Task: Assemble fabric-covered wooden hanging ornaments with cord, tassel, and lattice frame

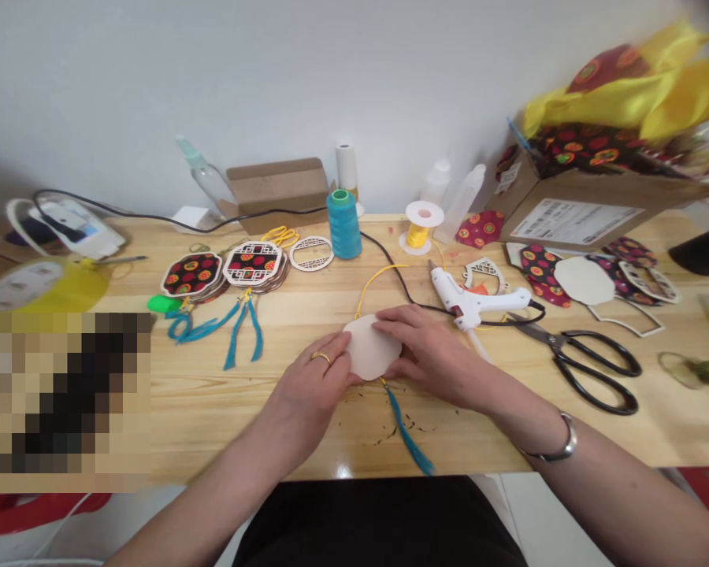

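Note:
A white scalloped plate (pixel 373 348) is held at the middle of the wooden table between both hands. My left hand (pixel 317 386) grips its left edge, a ring on one finger. My right hand (pixel 428 346) closes on its right edge, fingers on top. From the plate's top runs a yellow cord (pixel 371 285); below it hangs a blue tassel (pixel 409 433) lying towards the front edge. Right of my right hand is a white glue gun (pixel 476 299), with black-handled scissors (pixel 573 354) beyond it. What lies under the plate is hidden.
Patterned ornaments (pixel 254 264) with blue tassels lie at the left. A blue thread spool (pixel 343 224) and a yellow cord spool (pixel 418 228) stand behind. At the back right sits a cardboard box (pixel 567 209) of cloth; a black cable crosses the table.

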{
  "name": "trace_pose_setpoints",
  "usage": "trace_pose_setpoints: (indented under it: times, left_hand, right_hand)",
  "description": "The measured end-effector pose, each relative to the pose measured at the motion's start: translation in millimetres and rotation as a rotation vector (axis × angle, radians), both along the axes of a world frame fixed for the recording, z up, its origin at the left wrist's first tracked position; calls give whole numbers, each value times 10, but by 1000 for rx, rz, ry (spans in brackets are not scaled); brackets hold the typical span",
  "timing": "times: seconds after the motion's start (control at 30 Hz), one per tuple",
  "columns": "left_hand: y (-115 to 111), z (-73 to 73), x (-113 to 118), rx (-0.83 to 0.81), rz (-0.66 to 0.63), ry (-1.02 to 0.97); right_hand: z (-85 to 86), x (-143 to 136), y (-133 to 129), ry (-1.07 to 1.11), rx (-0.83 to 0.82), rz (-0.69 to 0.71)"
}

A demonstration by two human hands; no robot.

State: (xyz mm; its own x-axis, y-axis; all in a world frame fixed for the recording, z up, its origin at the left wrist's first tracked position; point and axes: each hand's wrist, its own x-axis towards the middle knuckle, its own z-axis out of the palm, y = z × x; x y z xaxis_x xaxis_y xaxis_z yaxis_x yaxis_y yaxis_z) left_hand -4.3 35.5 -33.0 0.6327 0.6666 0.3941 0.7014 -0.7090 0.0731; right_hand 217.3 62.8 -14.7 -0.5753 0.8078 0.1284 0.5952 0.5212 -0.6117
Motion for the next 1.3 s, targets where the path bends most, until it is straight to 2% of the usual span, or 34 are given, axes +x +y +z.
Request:
trace_pose_setpoints:
  times: [0.13, 0.3, 0.53, 0.73, 0.93, 1.1, 1.2, 1.3]
  left_hand:
    - [5, 65, 53, -7, -5, -29]
    - [-12, 106, 133, -13, 74, -88]
    - [-37, 12, 143, 22, 106, -77]
    - [-11, 38, 152, 71, 120, -19]
    - [46, -57, 149, 179, 40, 30]
    - [98, -96, 89, 125, 1, 54]
    - [106, -117, 81, 144, -7, 30]
    - [102, -176, 103, 188, 9, 14]
  right_hand:
    - [-7, 5, -11, 10, 9, -6]
    - [-9, 12, -21, 20, 14, -13]
    - [19, -4, -16, -17, 56, 22]
    - [63, -35, -21, -39, 41, 18]
    - [124, -65, -44, -93, 42, 20]
    - [191, -58, -73, -141, 51, 16]
    - [230, -53, -77, -129, 102, 14]
    - [234, -70, -73, -151, 201, 111]
